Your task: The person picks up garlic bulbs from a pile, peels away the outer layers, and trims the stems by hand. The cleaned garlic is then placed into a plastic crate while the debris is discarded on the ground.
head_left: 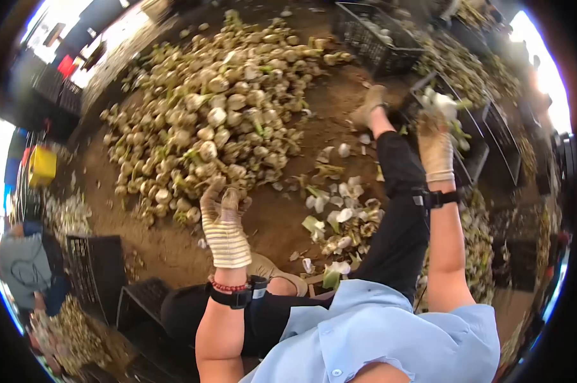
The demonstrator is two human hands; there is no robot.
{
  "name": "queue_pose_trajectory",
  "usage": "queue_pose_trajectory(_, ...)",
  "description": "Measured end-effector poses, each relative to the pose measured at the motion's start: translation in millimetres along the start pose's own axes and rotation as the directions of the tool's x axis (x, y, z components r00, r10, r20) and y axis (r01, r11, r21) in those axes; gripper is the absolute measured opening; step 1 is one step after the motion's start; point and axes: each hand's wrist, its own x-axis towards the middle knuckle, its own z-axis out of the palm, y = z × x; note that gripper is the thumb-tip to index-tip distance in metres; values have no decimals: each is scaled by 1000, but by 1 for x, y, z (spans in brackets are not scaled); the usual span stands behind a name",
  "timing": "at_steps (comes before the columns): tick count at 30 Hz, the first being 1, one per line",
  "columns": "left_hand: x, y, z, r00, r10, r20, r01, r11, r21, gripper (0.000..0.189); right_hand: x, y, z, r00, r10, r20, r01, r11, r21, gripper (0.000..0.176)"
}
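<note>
My left hand (224, 214), in a striped, soiled work glove, is at the near edge of a large heap of garlic bulbs (218, 115). Its fingers are apart and slightly bent, and I see nothing in them. My right hand (436, 143), gloved too and brown with dirt at the fingers, is over a black crate (476, 163) on the right. White garlic (443, 103) with green stalk is at its fingertips, and the fingers seem closed on it, though they are partly hidden. Trimmed garlic scraps (346, 214) lie on the ground between my legs.
Another black crate (377, 41) with pale bulbs stands at the far right. Black crates (97, 274) stand at my left, near a person in grey (27, 265). A yellow container (42, 166) is farther left. My outstretched leg (400, 210) lies between the scraps and the right-hand crate.
</note>
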Motion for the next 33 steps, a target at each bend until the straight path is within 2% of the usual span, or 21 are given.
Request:
queue_pose_trajectory(1, 3, -1, -3, 999, -15, -45, 13, 999, -44, 31, 0, 16, 10, 999, 25, 23, -25, 1000, -5, 30)
queue_pose_trajectory(3, 7, -5, -9, 995, -46, -84, 41, 997, -62, 30, -12, 44, 22, 968, 154, 198, -65, 916, -395, 31)
queue_pose_trajectory(5, 10, -4, -9, 991, -85, -108, 82, 996, -34, 30, -41, 94, 76, 907, 376, 192, -264, 860, -437, 30)
queue_pose_trajectory(6, 10, -4, -9, 986, -102, -130, 99, 995, -28, 30, -60, 111, 93, 763, 559, 325, -251, 719, -648, 43)
queue_pose_trajectory(8, 15, 0, -9, 985, -98, -145, 96, 995, -16, 30, -72, 192, 127, 695, 445, 565, 180, 652, -736, 49)
queue_pose_trajectory(10, 21, -5, -19, 986, -86, -142, 89, 996, 13, 31, -65, 248, 166, 657, 473, 588, 377, 469, -799, 55)
queue_pose_trajectory(12, 27, -3, -21, 979, -118, -166, 121, 993, 10, 30, -46, 312, 190, 664, 311, 680, 686, 109, -719, 61)
queue_pose_trajectory(14, 33, -3, -26, 974, -123, -191, 129, 991, 24, 29, -43, 324, 225, 748, 453, 486, 597, -137, -791, 66)
queue_pose_trajectory(15, 34, -4, -31, 970, -142, -198, 147, 989, 10, 29, -38, 333, 229, 748, 469, 470, 606, -193, -772, 66)
queue_pose_trajectory(19, 38, 0, -39, 961, -168, -218, 164, 986, -34, 31, -24, 349, 221, 731, 459, 506, 632, -176, -754, 60)
queue_pose_trajectory(20, 38, 0, -42, 962, -163, -219, 159, 987, -38, 30, -34, 333, 223, 771, 439, 463, 565, -134, -814, 56)
queue_pose_trajectory(22, 43, -6, -55, 966, -172, -195, 166, 985, -42, 37, -54, 293, 220, 746, 633, 204, 162, 125, -979, 37)
queue_pose_trajectory(23, 47, -19, -65, 993, -66, -102, 71, 997, 43, 45, -67, 274, 208, 561, 809, 178, -230, 359, -905, 33)
queue_pose_trajectory(24, 48, -26, -67, 999, 32, 3, -33, 992, 120, 54, -84, 256, 194, 340, 905, 256, -622, 421, -660, 31)
queue_pose_trajectory(25, 43, -17, -56, 993, 51, 107, -77, 964, 255, 71, -107, 237, 185, 269, 918, 291, -686, 395, -611, 31)
queue_pose_trajectory(26, 40, -13, -46, 981, 23, 194, -65, 974, 216, 78, -129, 222, 174, 198, 923, 330, -748, 360, -558, 32)
queue_pose_trajectory(28, 30, -8, -28, 956, -26, 291, -32, 980, 194, 81, -144, 234, 119, -2, 947, 321, -924, 121, -362, 38)
queue_pose_trajectory(29, 24, -2, -21, 919, -138, 369, 139, 990, 25, 80, -193, 176, 159, 215, 916, 338, -838, 351, -418, 38)
queue_pose_trajectory(30, 25, -14, -25, 916, -150, 372, 147, 988, 36, 76, -203, 169, 153, 176, 883, 434, -793, 389, -469, 41)
queue_pose_trajectory(32, 20, -14, -25, 915, -160, 370, 122, 985, 126, 68, -211, 157, 141, 203, 872, 445, -672, 454, -585, 47)
queue_pose_trajectory(33, 14, -12, -24, 930, -143, 339, 126, 989, 73, 65, -197, 163, 106, 254, 875, 413, -542, 482, -688, 49)
